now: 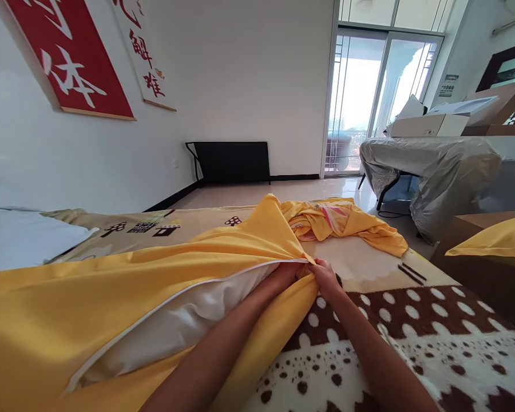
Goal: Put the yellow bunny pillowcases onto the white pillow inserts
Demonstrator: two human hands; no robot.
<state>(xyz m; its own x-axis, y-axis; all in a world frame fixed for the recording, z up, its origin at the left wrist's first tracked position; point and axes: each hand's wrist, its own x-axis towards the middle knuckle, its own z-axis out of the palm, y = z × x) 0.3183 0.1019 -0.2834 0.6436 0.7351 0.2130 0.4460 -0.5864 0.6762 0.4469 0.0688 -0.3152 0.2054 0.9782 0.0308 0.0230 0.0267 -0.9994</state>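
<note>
A large yellow cover (30,320) spreads over the left of the bed, with its zip-edged opening facing me. White filling (167,326) shows inside that opening. My left hand (295,270) reaches through the opening to the cover's corner, its fingers mostly hidden by the cloth. Outside the same corner, my right hand (324,276) is closed, pinching the yellow fabric beside the left hand. Behind the hands lies a crumpled yellow cloth (343,220) with a pink pattern.
Two dark thin sticks (411,274) lie on the patterned blanket (395,309). A white pillow (21,237) is at the left. Plastic-covered furniture (438,171) carrying boxes (429,125) stands at the right, near a cardboard box (476,269) with yellow cloth over it.
</note>
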